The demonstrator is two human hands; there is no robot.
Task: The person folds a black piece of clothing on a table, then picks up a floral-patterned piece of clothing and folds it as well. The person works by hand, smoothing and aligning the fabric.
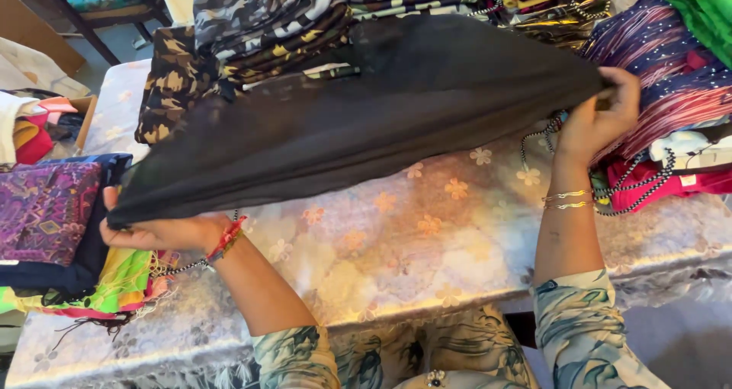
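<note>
Both hands are gripping a sheer black cloth point(366, 114), pulling it taut above the table. Its long axis is running diagonally, from lower left of the frame up to the right edge. Left hand point(156, 230), lower left, is pinching one end with fingers curled shut on the fabric. Right hand point(602, 118), upper right, is clamping the other end, fingers folded over it. Neither hand is nearer; each is sitting at an end.

Below, a shiny floral table cover point(427, 252) is showing. Camouflage-print fabrics point(259, 23) are lying at upper centre, a purple patterned cloth point(46, 206) at left, striped and green textiles point(671, 61) at right.
</note>
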